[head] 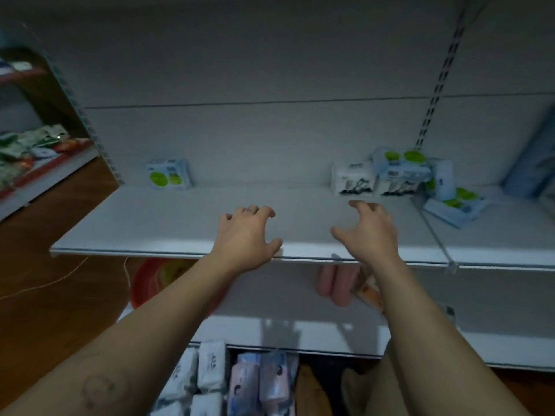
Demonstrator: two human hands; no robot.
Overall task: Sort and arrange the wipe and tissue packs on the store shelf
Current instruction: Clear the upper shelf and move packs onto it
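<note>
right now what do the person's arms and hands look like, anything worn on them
Both forearms are bare down to the frame edge: no sleeves, gloves or watch in view. The left hand wears a ring on one finger; the right hand shows none. A faint outlined marking, like a drawn or tattooed figure, sits on the left forearm.

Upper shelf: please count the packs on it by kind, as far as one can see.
White plastic packs with black print: 2
Pale blue plastic packs with green circles: at least 3; they overlap at right
Total: at least 5
</note>
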